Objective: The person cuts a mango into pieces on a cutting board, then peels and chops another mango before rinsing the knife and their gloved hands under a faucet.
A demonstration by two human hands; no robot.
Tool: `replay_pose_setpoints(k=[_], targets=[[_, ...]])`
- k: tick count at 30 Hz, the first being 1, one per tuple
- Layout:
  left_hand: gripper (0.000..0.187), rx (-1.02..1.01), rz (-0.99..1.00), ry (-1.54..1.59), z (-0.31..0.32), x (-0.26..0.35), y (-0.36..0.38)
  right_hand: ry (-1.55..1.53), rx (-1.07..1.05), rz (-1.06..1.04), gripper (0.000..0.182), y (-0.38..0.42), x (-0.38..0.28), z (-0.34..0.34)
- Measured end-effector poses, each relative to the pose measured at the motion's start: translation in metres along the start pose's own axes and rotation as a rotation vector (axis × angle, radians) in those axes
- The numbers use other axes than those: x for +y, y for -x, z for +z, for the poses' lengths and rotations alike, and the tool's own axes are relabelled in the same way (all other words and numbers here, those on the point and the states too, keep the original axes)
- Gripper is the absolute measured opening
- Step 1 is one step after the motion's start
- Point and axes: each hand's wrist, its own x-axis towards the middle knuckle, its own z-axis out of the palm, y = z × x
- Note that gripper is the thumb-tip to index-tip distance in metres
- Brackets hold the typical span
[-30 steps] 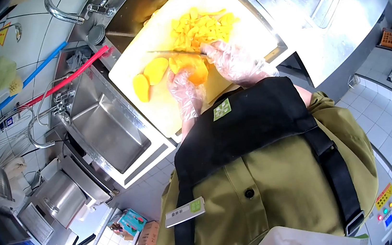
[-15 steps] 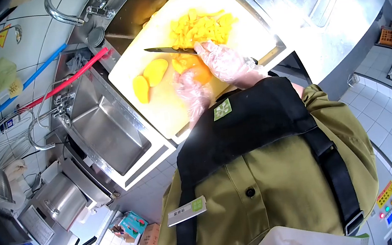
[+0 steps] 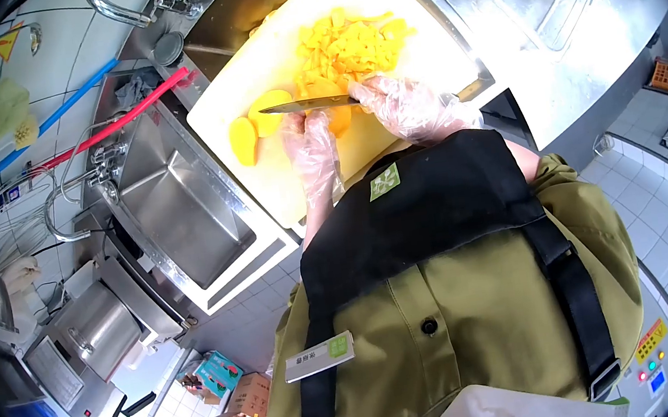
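At the cutting board, the right hand is clamped on the knife, blade toward 9 o'clock, and the left hand pins the orange chunk at the chopped pile's 6 o'clock. Fingertips look super close, so if that chunk rolls, hello nicked glove.

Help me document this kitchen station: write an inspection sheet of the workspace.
Surface: white board, glare toward its upper part
Job's things: knife, diced pile, rounded slices, chunk
Clutter: cartons low at left
Hands: clear gloves; right hand holds the knife, left hand against the chunk
Cables: thin lines near the wall, type unclear
Surroundings: metal basin, red tube, blue tube
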Motion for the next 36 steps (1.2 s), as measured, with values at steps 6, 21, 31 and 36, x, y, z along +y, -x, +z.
replay_pose_setpoints(k=[6, 21, 31, 36], targets=[[0.028, 0.021, 0.199, -0.053, 0.005, -0.001, 0.003, 0.038, 0.048, -0.056, 0.043, 0.002, 0.0, 0.002], [0.017, 0.121, 0.212, -0.139, 0.018, 0.001, 0.014, 0.017, -0.109, 0.131, 0.038, -0.007, -0.014, 0.008], [0.016, 0.196, -0.029, 0.268, -0.039, -0.016, -0.032, -0.425, -0.415, 0.718, 0.031, -0.021, 0.03, -0.043], [0.022, 0.013, -0.025, -0.021, -0.082, 0.038, -0.128, -0.404, -0.321, 0.731, 0.029, -0.012, 0.033, -0.041]])
